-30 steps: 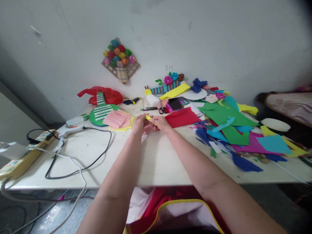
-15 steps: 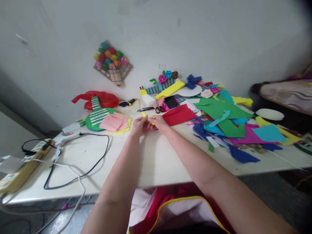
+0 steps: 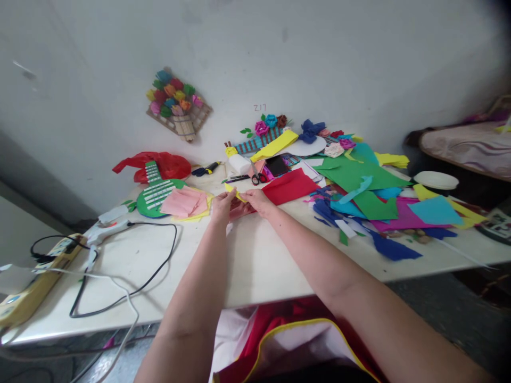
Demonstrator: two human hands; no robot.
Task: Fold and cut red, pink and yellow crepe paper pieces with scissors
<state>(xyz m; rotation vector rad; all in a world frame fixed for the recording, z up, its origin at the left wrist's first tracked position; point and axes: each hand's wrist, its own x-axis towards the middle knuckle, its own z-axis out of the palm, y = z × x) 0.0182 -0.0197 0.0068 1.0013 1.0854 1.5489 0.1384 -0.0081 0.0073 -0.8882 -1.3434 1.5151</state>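
Both hands meet over the middle of the table, fingers pinched on one small piece of yellow paper (image 3: 239, 196). My left hand (image 3: 223, 206) grips its left part, thumb on top. My right hand (image 3: 257, 202) closes on its right end; the fingertips partly hide the paper. Just beyond the right hand lies a red paper sheet (image 3: 293, 186). Scissors (image 3: 257, 177) with dark and red handles rest behind the hands, close to a pen (image 3: 237, 179). Left of my left hand, pink paper pieces (image 3: 184, 203) lie on yellow ones.
A green guitar-shaped craft (image 3: 154, 197) lies at left, near a white glue gun (image 3: 106, 231) with a looping black cord. A yellow power strip (image 3: 43, 279) sits at the left edge. Coloured paper scraps, including a green sheet (image 3: 363, 173), cover the right side. A white lid (image 3: 436, 180) stands beyond.
The view has shifted slightly, so most things sit a little further left. Between my fingers the yellow paper shows a bit more of its length. Both hands keep their hold.
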